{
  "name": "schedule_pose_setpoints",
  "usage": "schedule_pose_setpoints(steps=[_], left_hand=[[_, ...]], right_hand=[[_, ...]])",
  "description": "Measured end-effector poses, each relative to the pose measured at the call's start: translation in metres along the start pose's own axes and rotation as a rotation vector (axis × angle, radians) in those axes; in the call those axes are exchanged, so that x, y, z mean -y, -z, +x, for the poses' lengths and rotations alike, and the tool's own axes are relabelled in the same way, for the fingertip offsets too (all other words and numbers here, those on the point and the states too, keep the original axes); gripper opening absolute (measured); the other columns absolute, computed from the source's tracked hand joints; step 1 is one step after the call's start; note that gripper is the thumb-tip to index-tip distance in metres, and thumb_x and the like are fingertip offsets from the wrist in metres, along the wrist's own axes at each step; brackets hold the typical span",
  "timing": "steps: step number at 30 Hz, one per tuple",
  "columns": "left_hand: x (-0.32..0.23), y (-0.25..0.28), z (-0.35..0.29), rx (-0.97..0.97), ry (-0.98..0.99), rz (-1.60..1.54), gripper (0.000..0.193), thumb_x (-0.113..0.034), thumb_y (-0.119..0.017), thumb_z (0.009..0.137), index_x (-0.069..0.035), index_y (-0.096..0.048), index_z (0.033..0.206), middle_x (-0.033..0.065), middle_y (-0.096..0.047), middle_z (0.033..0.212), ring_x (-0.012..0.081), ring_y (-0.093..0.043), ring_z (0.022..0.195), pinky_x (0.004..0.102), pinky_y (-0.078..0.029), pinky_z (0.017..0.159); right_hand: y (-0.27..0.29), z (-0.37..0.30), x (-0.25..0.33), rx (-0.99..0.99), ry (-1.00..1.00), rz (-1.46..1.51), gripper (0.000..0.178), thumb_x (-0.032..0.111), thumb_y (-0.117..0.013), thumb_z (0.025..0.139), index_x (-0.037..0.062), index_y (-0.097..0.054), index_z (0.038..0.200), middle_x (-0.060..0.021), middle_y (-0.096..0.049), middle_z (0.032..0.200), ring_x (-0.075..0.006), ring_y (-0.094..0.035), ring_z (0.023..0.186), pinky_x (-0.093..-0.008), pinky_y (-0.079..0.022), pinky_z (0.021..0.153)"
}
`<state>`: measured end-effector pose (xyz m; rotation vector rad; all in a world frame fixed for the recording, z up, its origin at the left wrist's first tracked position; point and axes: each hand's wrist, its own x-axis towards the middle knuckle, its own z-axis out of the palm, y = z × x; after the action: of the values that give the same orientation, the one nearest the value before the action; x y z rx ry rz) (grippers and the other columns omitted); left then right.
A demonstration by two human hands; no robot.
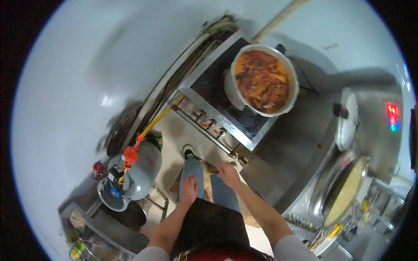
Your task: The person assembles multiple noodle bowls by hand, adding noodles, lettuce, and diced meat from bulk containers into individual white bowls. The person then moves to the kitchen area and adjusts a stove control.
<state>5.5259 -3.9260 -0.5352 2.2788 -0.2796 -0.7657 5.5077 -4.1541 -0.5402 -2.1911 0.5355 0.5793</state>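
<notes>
My left hand (pixel 189 190) hangs over my left thigh, its fingers curled in and nothing seen in them. Held a little farther forward and to the right, my right hand (pixel 229 174) is closed near my right knee, with no object showing in it. Neither one touches the stove (pixel 204 89) in front of me. On that stove stands a large uncovered metal pot (pixel 231 89), filled nearly to the rim with a reddish-brown stew (pixel 263 80). Knobs and a front rail (pixel 204 132) line the stove's near side.
At left stands a grey gas cylinder (pixel 148 165) with a red regulator (pixel 129 156) and a yellow hose (pixel 159 119) running to the stove. A steel counter (pixel 283 161) fills the right side. Beyond it are a pot lid (pixel 347 122) and a large round pan (pixel 320 187) with pale yellow contents.
</notes>
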Motion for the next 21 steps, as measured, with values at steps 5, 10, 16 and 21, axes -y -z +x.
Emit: schedule_pose_setpoints(steps=[5, 10, 16, 21], left_hand=[[0.030, -0.056, 0.011, -0.098, -0.064, -0.141, 0.036, 0.004, -0.056, 0.074, -0.007, -0.053, 0.109, 0.0144, -0.052, 0.110, 0.0316, -0.054, 0.087, 0.0376, -0.047, 0.077], [0.037, -0.049, 0.014, -0.148, 0.135, -0.319, 0.038, 0.007, -0.056, 0.072, -0.007, -0.054, 0.107, 0.0119, -0.053, 0.109, 0.0296, -0.055, 0.083, 0.0362, -0.047, 0.074], [0.041, -0.057, 0.004, -0.139, 0.283, -0.484, 0.037, 0.007, -0.056, 0.071, -0.006, -0.055, 0.106, 0.0108, -0.054, 0.107, 0.0280, -0.054, 0.090, 0.0353, -0.047, 0.076], [0.041, -0.059, 0.009, -0.196, 0.236, -0.480, 0.038, 0.009, -0.057, 0.067, -0.006, -0.055, 0.103, 0.0111, -0.054, 0.107, 0.0294, -0.055, 0.091, 0.0355, -0.048, 0.075]], right_hand=[[-0.058, 0.172, -0.029, -0.068, 0.126, -0.370, 0.042, 0.013, -0.054, 0.083, -0.0012, -0.041, 0.121, -0.0239, -0.045, 0.117, -0.0421, -0.056, 0.093, -0.0464, -0.049, 0.075], [-0.096, 0.261, -0.020, -0.030, 0.112, -0.565, 0.039, 0.023, -0.053, 0.087, 0.0009, -0.042, 0.117, -0.0224, -0.041, 0.121, -0.0410, -0.058, 0.092, -0.0455, -0.051, 0.075], [-0.114, 0.290, -0.039, 0.024, 0.208, -0.783, 0.030, 0.030, -0.051, 0.089, 0.0014, -0.056, 0.097, -0.0209, -0.054, 0.102, -0.0364, -0.060, 0.088, -0.0440, -0.052, 0.071], [-0.111, 0.309, -0.074, 0.029, 0.341, -0.938, 0.028, 0.029, -0.049, 0.091, 0.0025, -0.060, 0.091, -0.0197, -0.059, 0.090, -0.0361, -0.061, 0.079, -0.0426, -0.052, 0.067]])
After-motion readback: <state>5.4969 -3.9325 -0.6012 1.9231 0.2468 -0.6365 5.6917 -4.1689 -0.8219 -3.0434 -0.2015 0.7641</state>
